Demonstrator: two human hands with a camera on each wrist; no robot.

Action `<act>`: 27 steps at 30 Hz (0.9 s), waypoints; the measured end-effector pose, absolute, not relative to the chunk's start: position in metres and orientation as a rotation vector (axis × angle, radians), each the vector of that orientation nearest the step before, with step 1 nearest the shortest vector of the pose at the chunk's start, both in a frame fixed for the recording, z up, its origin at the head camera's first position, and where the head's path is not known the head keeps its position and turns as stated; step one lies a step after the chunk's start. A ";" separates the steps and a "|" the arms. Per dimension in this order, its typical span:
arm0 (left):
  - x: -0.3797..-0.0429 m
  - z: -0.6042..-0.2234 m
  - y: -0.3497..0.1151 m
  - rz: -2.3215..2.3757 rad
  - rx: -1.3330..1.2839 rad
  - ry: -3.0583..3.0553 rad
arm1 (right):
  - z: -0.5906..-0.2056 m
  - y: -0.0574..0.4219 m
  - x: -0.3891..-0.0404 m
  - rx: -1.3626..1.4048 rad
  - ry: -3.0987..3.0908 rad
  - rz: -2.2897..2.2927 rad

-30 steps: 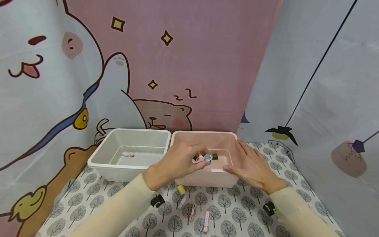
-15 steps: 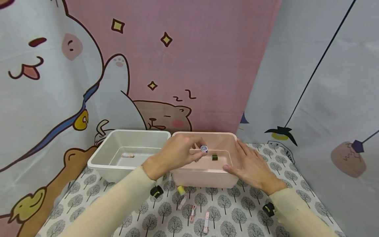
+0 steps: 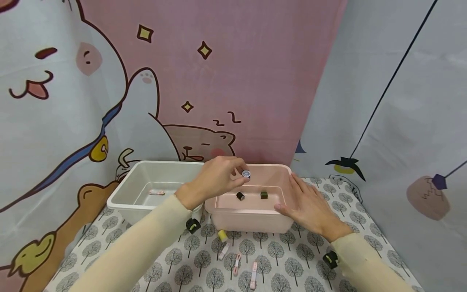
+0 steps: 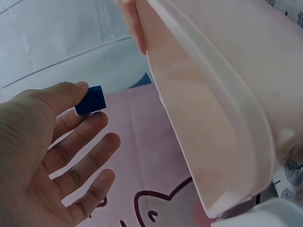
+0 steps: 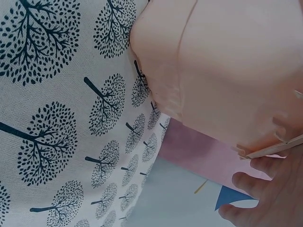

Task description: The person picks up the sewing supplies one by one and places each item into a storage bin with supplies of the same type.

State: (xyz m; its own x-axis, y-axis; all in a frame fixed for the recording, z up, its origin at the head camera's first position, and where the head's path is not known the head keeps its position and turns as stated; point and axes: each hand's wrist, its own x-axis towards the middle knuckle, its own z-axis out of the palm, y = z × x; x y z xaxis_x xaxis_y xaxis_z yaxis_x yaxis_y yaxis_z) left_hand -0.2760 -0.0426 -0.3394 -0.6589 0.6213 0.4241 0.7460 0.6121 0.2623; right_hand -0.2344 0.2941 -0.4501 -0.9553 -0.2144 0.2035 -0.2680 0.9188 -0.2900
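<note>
Pinching blue spool (image 4: pixel 94 100) in left hand (image 3: pixel 217 173), toward 12 o'clock of pink bin (image 3: pixel 251 222). Resting right hand (image 3: pixel 311 206), fingers apart, on 3 o'clock side.

Free room inside walled pink bin (image 3: pixel 251 221)

Tree-print cloth (image 3: pixel 303 280): white bin (image 3: pixel 136 207), pink bin (image 3: pixel 248 221), yellow cylinder (image 3: pixel 222 235), small pale strips (image 3: pixel 253 275).

Two letters "Z" (image 3: pixel 234 117) mark the pink backdrop (image 3: pixel 255 81).
</note>
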 end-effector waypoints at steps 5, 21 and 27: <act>-0.287 -0.339 -0.047 -0.593 -1.041 -2.606 | -0.451 0.293 -0.235 0.379 -2.906 0.475; -0.315 -0.337 -0.051 -0.444 -0.989 -2.724 | -0.450 0.294 -0.235 0.366 -2.915 0.468; -0.324 -0.338 -0.053 -0.421 -0.948 -2.772 | -0.451 0.293 -0.235 0.371 -2.910 0.471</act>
State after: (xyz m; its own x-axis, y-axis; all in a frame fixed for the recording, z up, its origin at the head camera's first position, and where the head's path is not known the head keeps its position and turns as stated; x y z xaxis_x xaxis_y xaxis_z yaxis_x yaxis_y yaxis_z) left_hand -0.3241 -0.0533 -0.3377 -0.7799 0.5696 0.2596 0.6209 0.7562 0.2062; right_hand -0.2350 0.2928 -0.4508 -0.9544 -0.2162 0.2058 -0.2701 0.9190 -0.2872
